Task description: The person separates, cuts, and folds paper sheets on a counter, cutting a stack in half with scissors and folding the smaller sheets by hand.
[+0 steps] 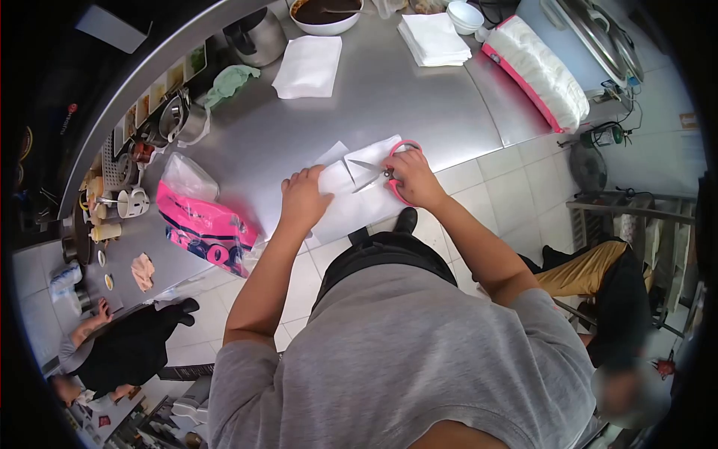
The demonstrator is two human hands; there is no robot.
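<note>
My right hand (413,178) is closed around a pair of scissors (368,166) with pinkish-red handles. Their blades are spread apart and point left over white paper sheets (380,150) at the counter's front edge. A slit shows in the paper near the upper blade. On the left side of the same sheets, my left hand (302,200) grips the paper, its fingertips on top and its thumb toward the blades. Part of the paper under both hands is hidden.
Two stacks of white sheets, a left stack (308,67) and a right stack (434,39), lie farther back on the steel counter (389,97). A pink package (206,224) is left, a white-and-pink pack (537,73) right. One person (127,344) stands at left, another (598,284) at right.
</note>
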